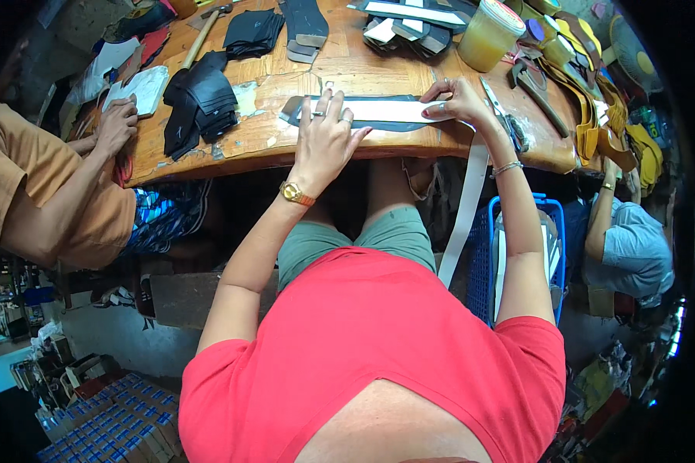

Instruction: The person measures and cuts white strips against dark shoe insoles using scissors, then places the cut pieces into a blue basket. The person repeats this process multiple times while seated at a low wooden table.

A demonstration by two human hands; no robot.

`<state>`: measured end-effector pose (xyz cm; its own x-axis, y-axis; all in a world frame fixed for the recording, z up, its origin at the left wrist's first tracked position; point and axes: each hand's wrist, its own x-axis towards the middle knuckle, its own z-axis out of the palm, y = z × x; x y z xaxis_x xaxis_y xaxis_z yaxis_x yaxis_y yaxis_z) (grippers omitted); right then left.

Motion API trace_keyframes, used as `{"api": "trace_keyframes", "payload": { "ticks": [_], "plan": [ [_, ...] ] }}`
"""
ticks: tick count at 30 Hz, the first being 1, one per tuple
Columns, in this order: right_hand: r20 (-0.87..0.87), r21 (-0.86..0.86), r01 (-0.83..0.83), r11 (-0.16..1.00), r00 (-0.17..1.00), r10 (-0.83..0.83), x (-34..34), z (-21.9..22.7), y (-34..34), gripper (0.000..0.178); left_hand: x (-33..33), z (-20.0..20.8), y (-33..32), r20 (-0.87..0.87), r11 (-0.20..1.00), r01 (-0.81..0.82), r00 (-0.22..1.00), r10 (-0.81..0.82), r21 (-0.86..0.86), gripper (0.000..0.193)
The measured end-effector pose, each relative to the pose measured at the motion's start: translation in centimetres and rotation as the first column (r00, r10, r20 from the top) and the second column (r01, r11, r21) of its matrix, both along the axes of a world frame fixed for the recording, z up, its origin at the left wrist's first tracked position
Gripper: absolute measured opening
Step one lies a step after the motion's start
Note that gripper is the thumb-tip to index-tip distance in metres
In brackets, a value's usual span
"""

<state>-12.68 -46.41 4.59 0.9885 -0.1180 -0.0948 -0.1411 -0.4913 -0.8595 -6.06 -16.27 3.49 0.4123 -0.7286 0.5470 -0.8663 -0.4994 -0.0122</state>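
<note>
A long black strip of leather-like material [400, 124] lies flat near the table's front edge, with a white tape strip [386, 110] along its top. My left hand [326, 131] rests on the left part of both, fingers stretched out and pressing down. At the right end, my right hand [457, 104] pinches the white tape between thumb and fingers. From there the tape's loose length hangs over the edge beside my right leg. Scissors [496, 104] lie just right of my right hand.
Stacked black pieces [201, 100] and a hammer [201, 36] lie at the left. A tub of yellowish paste [490, 37] stands behind my right hand, near another hammer [544, 104]. A blue basket [480, 266] holds strips at my right. Other people sit on both sides.
</note>
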Motion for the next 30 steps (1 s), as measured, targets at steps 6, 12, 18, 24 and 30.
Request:
{"api": "trace_keyframes", "payload": {
  "ticks": [6, 12, 18, 24, 30],
  "plan": [
    [0.002, 0.02, 0.011, 1.0, 1.0, -0.011, 0.0, -0.1, 0.2, 0.027, 2.1, -0.4, -3.0, -0.042, 0.998, 0.024, 0.999, -0.022, 0.055, 0.018],
    [0.017, -0.006, 0.025, 1.0, 1.0, -0.024, 0.0, -0.5, 0.4, 0.028, 2.6, 1.0, -6.4, -0.202, 0.89, 0.425, 0.868, -0.453, -0.168, 0.029],
    [0.215, -0.695, 0.16, 0.701, 0.977, -0.01, -1.1, 1.8, 3.4, 0.041, 3.2, 0.8, -8.6, -0.444, 0.921, 0.366, 0.809, -0.385, -0.13, 0.013],
    [0.532, -0.558, 0.412, 0.72, 0.844, -0.07, -4.0, 4.1, 1.6, 0.058, 5.2, 0.3, -10.5, -0.504, 0.913, 0.407, 0.782, -0.366, -0.032, 0.022],
    [0.451, -0.761, 0.57, 0.309, 0.808, -0.38, -11.9, 0.8, -5.6, 0.022, 6.3, 0.8, -12.0, -0.527, 0.904, 0.415, 0.793, -0.306, 0.1, 0.042]
  ]
}}
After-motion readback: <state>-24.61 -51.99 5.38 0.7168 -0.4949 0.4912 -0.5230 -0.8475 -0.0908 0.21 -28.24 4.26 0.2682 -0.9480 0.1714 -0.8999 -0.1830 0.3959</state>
